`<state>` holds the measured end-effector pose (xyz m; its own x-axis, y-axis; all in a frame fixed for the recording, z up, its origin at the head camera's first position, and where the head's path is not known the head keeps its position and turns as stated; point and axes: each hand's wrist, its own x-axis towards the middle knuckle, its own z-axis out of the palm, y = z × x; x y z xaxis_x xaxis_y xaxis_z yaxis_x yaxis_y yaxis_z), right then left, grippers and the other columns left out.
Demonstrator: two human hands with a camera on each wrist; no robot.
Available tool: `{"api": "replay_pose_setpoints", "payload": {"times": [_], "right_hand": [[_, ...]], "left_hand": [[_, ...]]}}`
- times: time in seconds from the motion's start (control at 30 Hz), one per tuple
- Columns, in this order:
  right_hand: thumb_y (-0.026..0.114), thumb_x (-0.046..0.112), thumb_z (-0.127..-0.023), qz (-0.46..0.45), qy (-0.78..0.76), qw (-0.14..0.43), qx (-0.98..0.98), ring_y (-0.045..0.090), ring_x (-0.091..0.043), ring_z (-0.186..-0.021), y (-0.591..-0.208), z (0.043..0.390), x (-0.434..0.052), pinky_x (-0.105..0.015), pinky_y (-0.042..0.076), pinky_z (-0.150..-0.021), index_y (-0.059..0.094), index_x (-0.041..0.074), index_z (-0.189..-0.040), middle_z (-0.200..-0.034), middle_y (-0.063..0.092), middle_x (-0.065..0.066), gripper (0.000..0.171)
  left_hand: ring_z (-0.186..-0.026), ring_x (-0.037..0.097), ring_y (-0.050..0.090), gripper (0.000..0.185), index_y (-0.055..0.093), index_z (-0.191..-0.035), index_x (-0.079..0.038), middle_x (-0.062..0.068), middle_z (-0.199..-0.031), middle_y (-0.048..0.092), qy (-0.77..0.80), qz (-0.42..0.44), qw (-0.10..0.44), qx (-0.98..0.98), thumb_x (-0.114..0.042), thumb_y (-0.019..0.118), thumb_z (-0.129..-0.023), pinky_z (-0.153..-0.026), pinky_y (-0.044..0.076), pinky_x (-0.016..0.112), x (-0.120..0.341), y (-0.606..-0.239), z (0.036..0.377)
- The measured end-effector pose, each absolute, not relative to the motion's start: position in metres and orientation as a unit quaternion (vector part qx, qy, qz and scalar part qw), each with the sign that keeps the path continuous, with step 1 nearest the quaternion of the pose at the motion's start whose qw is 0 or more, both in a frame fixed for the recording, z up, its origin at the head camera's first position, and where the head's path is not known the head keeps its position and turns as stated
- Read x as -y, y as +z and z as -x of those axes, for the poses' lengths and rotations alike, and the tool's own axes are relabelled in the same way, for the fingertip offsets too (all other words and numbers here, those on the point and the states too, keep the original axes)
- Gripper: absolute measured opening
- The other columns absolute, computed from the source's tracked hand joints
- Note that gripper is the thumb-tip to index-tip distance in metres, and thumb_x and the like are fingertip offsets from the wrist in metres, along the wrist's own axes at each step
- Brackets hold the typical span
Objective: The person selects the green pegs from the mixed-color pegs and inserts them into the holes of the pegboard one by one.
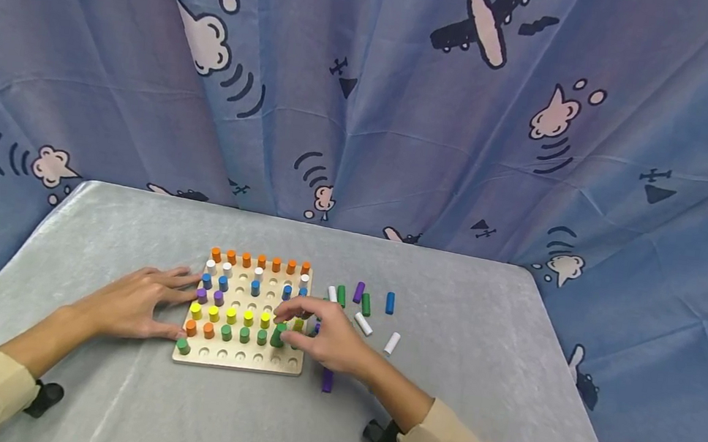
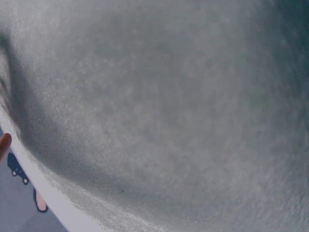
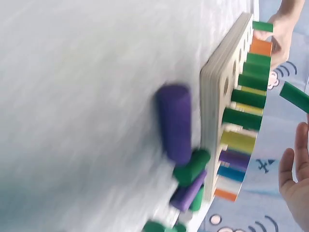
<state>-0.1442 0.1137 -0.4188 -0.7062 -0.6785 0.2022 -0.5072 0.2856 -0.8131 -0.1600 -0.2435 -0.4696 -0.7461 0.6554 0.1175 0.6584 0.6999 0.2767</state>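
A wooden pegboard (image 1: 224, 361) lies on the table with rows of orange, white, blue, purple, yellow and green pegs standing in its holes. My left hand (image 1: 135, 299) rests along its left edge, fingers fairly straight, thumb tip close to the green peg (image 1: 182, 346) at the near left corner. Over the board's right side, my right hand (image 1: 332, 336) pinches a green peg (image 3: 295, 97), which appears tilted above the standing pegs in the right wrist view. The right hand hides part of the board's right edge. Only a fingertip (image 2: 5, 143) shows in the left wrist view.
Loose pegs lie right of the board, among them a blue peg (image 1: 390, 303), a white peg (image 1: 392, 343) and a purple peg (image 3: 175, 123). The grey cloth-covered table (image 1: 477, 354) ends at a patterned blue curtain (image 1: 368, 105) behind.
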Motion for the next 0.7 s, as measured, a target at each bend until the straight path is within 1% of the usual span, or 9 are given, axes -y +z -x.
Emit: {"api": "replay_pose_setpoints", "payload": {"times": [0.13, 0.27, 0.4, 0.5, 0.63, 0.7], "right_hand": [[0.073, 0.003, -0.088, 0.378, -0.477, 0.092, -0.788, 0.066, -0.016, -0.100, -0.422, 0.142, -0.098, -0.047, 0.053, -0.089, 0.067, 0.006, -0.115, -0.107, 0.072, -0.004, 0.028], [0.073, 0.002, -0.088, 0.387, -0.484, 0.098, -0.778, 0.066, -0.018, -0.101, -0.427, 0.140, -0.084, -0.044, 0.053, -0.091, 0.067, 0.003, -0.115, -0.108, 0.072, -0.006, 0.027], [0.073, 0.001, -0.088, 0.399, -0.479, 0.098, -0.776, 0.066, -0.019, -0.102, -0.432, 0.139, -0.073, -0.039, 0.053, -0.092, 0.068, 0.003, -0.114, -0.109, 0.071, -0.004, 0.026], [0.073, 0.002, -0.089, 0.406, -0.476, 0.103, -0.774, 0.066, -0.016, -0.101, -0.434, 0.138, -0.066, -0.037, 0.054, -0.090, 0.068, 0.002, -0.113, -0.107, 0.072, -0.005, 0.025], [0.074, 0.002, -0.088, 0.412, -0.476, 0.109, -0.769, 0.064, -0.005, -0.101, -0.435, 0.138, -0.057, -0.032, 0.053, -0.092, 0.067, 0.001, -0.113, -0.107, 0.072, -0.007, 0.025], [0.074, 0.002, -0.088, 0.415, -0.475, 0.105, -0.769, 0.063, -0.002, -0.103, -0.437, 0.138, -0.053, -0.030, 0.053, -0.092, 0.067, 0.002, -0.113, -0.109, 0.072, -0.006, 0.026]], "left_hand": [[-0.135, 0.041, 0.045, 0.076, 0.065, -0.133, -0.008, 0.012, -0.149, 0.050, -0.151, 0.358, 0.005, 0.921, -0.065, 0.069, -0.083, -0.099, 0.041, 0.061, 0.244, -0.470, 0.160], [-0.135, 0.041, 0.045, 0.076, 0.065, -0.133, -0.008, 0.012, -0.148, 0.050, -0.153, 0.358, 0.006, 0.921, -0.064, 0.070, -0.082, -0.099, 0.042, 0.060, 0.244, -0.470, 0.159], [-0.135, 0.041, 0.046, 0.075, 0.065, -0.132, -0.007, 0.013, -0.148, 0.050, -0.153, 0.358, 0.007, 0.921, -0.063, 0.070, -0.082, -0.099, 0.042, 0.060, 0.243, -0.470, 0.159], [-0.134, 0.041, 0.046, 0.074, 0.065, -0.132, -0.008, 0.012, -0.148, 0.051, -0.150, 0.357, 0.007, 0.922, -0.063, 0.070, -0.083, -0.099, 0.042, 0.061, 0.243, -0.470, 0.159], [-0.134, 0.041, 0.046, 0.075, 0.065, -0.132, -0.008, 0.012, -0.148, 0.051, -0.146, 0.355, 0.007, 0.923, -0.063, 0.069, -0.083, -0.098, 0.042, 0.061, 0.244, -0.470, 0.160], [-0.135, 0.041, 0.046, 0.075, 0.065, -0.132, -0.008, 0.012, -0.148, 0.051, -0.146, 0.355, 0.008, 0.923, -0.064, 0.069, -0.082, -0.098, 0.042, 0.061, 0.245, -0.471, 0.161]]}}
